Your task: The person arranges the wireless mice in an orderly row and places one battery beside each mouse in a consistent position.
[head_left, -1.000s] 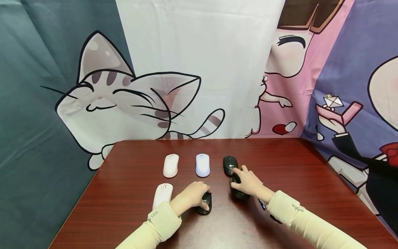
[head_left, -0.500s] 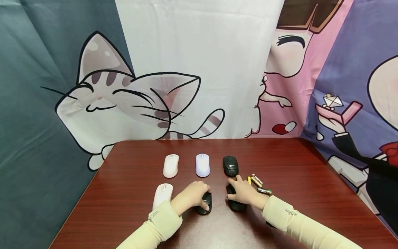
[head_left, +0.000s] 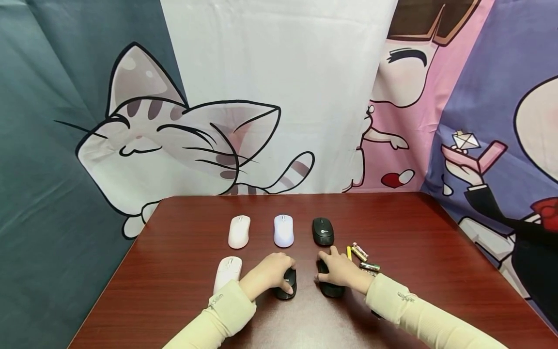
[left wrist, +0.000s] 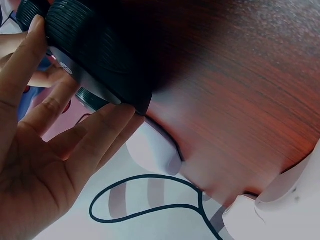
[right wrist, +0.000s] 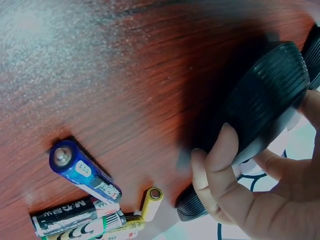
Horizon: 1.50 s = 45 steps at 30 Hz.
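"Where are the mice, seen from the hands?"

"One under each. The left hand [head_left: 267, 272] has the left black mouse [head_left: 289, 281] beneath it, the right hand [head_left: 342, 269] the right black mouse [head_left: 333, 290]. Both look to be at the tabletop [head_left: 174, 300]; whether either is slightly raised, I can't tell."

"And the grips?"

"Both pinch. Thumb and fingers close on opposite sides of each body, with the palms off the top."

"Good places to hold?"

"I'd say so. The wrist views show ribbing along the sides, which should give the fingertips some bite. The tops look smoother and probably slide more under a fingertip."

"Heavy?"

"Light, I'd judge, and stiff, like hard plastic. It shouldn't give under a squeeze, so a modest pinch near the middle of its length ought to keep it level. Too far towards one end and it could tip."

"Fragile?"

"Not very, though a drop could knock a cover loose."

"What's close to the grips?"

"The far black mouse [head_left: 323, 231] is just ahead of the right one. Loose batteries [head_left: 359, 253] lie just to its right; they look ready to roll if a sleeve brushes them. Ahead of the left grip is the lavender mouse [head_left: 284, 231], and the near pale mouse [head_left: 228, 272] is to its left, partly hidden by the sleeve [head_left: 233, 310]."
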Tool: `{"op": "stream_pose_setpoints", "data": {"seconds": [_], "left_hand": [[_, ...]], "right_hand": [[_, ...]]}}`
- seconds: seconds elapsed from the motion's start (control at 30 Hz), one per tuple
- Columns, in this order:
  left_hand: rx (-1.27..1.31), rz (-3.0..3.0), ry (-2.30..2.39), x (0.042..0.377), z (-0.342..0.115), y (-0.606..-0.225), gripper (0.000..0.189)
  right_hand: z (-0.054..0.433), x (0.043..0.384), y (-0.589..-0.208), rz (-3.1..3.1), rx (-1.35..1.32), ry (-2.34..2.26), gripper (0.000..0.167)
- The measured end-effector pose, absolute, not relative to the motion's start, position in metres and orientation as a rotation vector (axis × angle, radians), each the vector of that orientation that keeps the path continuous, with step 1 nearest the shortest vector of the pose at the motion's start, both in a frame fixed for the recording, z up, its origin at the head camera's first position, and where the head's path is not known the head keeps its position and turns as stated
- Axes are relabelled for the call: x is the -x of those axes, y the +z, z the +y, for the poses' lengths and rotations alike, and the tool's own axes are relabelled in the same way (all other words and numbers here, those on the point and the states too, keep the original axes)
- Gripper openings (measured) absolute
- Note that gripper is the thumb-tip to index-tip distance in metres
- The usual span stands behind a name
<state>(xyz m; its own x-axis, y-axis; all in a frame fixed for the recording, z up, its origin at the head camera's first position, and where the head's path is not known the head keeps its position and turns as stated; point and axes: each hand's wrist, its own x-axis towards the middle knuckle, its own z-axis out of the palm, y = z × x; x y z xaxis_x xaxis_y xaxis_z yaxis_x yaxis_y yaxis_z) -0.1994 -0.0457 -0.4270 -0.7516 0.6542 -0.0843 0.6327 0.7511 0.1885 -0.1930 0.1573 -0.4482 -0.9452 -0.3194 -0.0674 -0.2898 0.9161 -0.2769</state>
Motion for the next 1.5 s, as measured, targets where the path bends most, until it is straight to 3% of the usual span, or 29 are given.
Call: {"op": "stream_pose_setpoints", "data": {"seconds": [0.53, 0.93, 1.27, 1.5], "left_hand": [[-1.006, 2.793, 0.181, 0.202, -0.042, -0.426, 0.047], [-0.931, 2.781, 0.148, 0.196, -0.038, -0.429, 0.048], [-0.959, 2.815, 0.195, 0.195, -0.041, -0.434, 0.05], [-0.963, 2.839, 0.16, 0.195, -0.034, -0.423, 0.038]], "right_hand": [[0.162, 0.198, -0.438, 2.854, 0.41, -0.418, 0.048], [0.202, 0.217, -0.412, 2.726, 0.473, -0.72, 0.048], [0.239, 0.227, -0.406, 2.69, 0.425, -0.802, 0.045], [0.257, 0.235, -0.412, 2.764, 0.403, -0.816, 0.033]]}}
